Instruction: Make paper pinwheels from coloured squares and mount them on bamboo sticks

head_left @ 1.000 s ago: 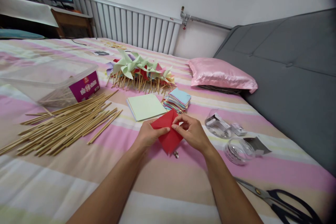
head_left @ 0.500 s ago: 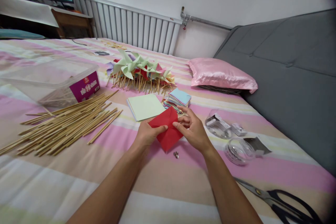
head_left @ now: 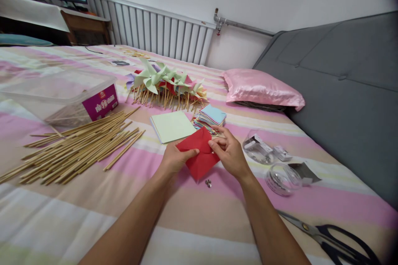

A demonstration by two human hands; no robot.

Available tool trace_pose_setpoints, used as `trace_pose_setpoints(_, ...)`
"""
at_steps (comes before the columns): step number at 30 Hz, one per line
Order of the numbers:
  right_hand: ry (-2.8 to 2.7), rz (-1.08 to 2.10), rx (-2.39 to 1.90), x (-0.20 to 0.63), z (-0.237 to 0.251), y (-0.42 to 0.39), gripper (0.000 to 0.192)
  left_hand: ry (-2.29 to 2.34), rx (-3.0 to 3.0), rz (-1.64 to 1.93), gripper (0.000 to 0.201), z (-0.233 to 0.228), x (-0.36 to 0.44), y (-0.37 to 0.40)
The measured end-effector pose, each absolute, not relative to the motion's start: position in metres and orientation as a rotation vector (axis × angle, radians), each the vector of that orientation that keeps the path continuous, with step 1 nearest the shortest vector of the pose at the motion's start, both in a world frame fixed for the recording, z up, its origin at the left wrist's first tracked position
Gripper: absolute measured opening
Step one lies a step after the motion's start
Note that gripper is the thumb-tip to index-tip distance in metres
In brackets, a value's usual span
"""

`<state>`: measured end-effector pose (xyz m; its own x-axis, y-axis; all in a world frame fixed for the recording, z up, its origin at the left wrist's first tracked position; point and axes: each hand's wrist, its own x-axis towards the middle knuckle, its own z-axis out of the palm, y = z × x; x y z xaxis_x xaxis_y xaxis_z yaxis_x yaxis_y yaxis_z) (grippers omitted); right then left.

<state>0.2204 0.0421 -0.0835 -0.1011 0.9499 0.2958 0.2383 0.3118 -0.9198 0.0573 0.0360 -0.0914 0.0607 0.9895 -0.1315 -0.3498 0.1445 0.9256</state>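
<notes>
A square of red paper with slits cut toward its middle is held up over the bed. My left hand grips its left side, the thumb pressed flat on top. At its right edge, my right hand pinches a flap between thumb and fingers, and a small gap shows at the cut. Just below the paper lie several small metal pins on the sheet. Behind it are a stack of pale green paper and a pile of small coloured paper squares.
Finished pinwheels lie at the back. Wooden sticks spread out at left beside a clear plastic box. To the right are round clear containers, small boxes, scissors and a pink pillow.
My right thumb has shifted slightly right with the paper's edge, and a small gap has opened at the cut. My left hand keeps its grip.
</notes>
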Motion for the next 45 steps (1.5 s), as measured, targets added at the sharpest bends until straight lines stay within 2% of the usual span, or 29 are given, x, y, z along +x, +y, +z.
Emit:
trace_pose_setpoints(4, -1.529, 0.816, -1.090, 0.221, -0.080, 0.042, 0.043, 1.012, 0.811, 1.267, 0.029, -0.093, 0.057, 0.038)
trace_pose_setpoints(9, -1.516, 0.537, -1.123, 0.222, -0.073, 0.038, 0.019, 1.102, 0.689, 1.359, 0.034, -0.098, 0.055, 0.043)
trace_pose_setpoints(12, -1.624, 0.586, -1.115, 0.222, -0.071, 0.034, 0.011, 1.076, 0.597, 1.400, 0.034, -0.098, 0.053, 0.045)
trace_pose_setpoints(16, -1.839, 0.828, -1.094, 0.220, -0.073, 0.031, 0.020, 1.022, 0.480, 1.423, 0.032, -0.095, 0.051, 0.047)
trace_pose_setpoints(19, -1.928, 0.892, -1.078, 0.218, -0.075, 0.030, 0.029, 1.009, 0.434, 1.415, 0.032, -0.092, 0.051, 0.048)
trace_pose_setpoints(29, -1.768, 1.027, -1.020, 0.213, -0.078, 0.032, 0.014, 0.990, 0.558, 1.380, 0.029, -0.089, 0.052, 0.042)
trace_pose_setpoints(45, -1.492, 0.964, -1.197, 0.197, -0.084, 0.034, 0.024, 0.994, 0.687, 1.401, 0.030, -0.093, 0.056, 0.040)
